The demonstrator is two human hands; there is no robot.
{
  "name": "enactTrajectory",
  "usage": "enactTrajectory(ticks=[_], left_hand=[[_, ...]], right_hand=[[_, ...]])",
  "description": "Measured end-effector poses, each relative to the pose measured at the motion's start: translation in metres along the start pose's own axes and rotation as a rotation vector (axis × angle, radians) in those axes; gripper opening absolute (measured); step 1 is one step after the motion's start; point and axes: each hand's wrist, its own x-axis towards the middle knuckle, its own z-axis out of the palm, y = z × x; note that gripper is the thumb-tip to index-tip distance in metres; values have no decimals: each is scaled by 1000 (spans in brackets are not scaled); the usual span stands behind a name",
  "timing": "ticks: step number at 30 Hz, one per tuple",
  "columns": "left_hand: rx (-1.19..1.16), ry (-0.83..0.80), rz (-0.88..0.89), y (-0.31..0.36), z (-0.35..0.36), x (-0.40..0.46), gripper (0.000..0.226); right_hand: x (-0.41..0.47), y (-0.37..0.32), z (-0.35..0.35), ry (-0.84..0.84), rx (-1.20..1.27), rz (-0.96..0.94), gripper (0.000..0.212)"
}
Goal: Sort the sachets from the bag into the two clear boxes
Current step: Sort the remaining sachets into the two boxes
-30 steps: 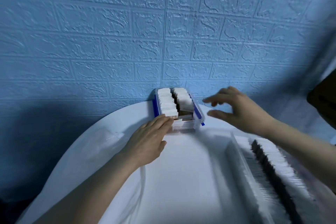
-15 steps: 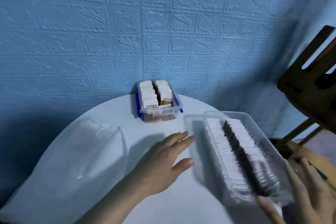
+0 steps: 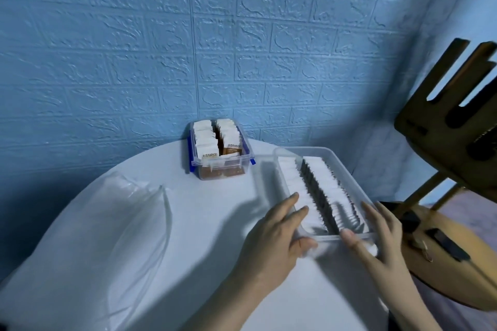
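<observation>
Broadly, bench: the round white bench (image 3: 204, 223) carries everything, its rim against the blue brick-patterned wall at twelve o'clock.
Bag: the crumpled clear plastic bag (image 3: 107, 236) lies slack at nine o'clock; I judge it emptied, though its inside is hard to read.
Long box: the long clear plastic box (image 3: 347, 166) sits at three o'clock, its near end towards the person, probably so both hands can steady or shift it.
Long box contents: white sachets (image 3: 322, 183) stand on edge in two rows with a dark gap between them, packed tight so they stay upright.
Small box: the small clear box with blue clips (image 3: 223, 166) stands at twelve o'clock by the wall, well apart from the hands, holding white and brown sachets (image 3: 228, 142) in two rows.
Left hand: the left hand (image 3: 274, 239) grips the long box's near left corner, thumb on the end wall, fingers (image 3: 293, 201) along the side touching the nearest sachets.
Right hand: the right hand (image 3: 376, 236) grips the near right corner, thumb over the rim.
</observation>
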Motion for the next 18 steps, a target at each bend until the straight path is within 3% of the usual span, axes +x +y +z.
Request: enactTrajectory(ticks=[4, 12, 15, 18], left_hand=[[-9, 14, -83, -17, -5, 24, 56], [-30, -23, -183, -44, -24, 48, 57], [83, -70, -144, -43, -31, 40, 60], [253, 40, -88, -33, -49, 20, 64]], right_hand=[[32, 0, 18, -57, 70, -14, 68], [72, -3, 44, -162, 22, -26, 56], [77, -5, 40, -205, 26, 11, 67], [76, -6, 32, -195, -63, -12, 77]])
